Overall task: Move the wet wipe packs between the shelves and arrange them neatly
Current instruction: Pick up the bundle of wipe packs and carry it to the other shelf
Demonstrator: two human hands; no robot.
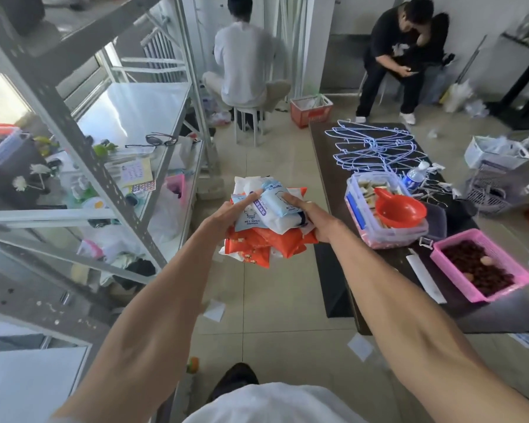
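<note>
Left hand [226,216] and right hand [313,219] clasp a flat stack of wet wipe packs [266,221], long axes pointing away

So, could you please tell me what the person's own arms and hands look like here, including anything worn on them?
Both forearms are bare right down to the wrists: no sleeves, gloves, watch or bracelet show. The left hand has nothing on it. The right hand seems to carry a thin pale ring on one finger, though it is too small to be sure. A white top shows at the bottom edge.

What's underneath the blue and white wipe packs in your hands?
Orange wipe packs lie stacked beneath the blue and white wipe packs, gripped by the left hand and right hand. Their number is hidden.
</note>
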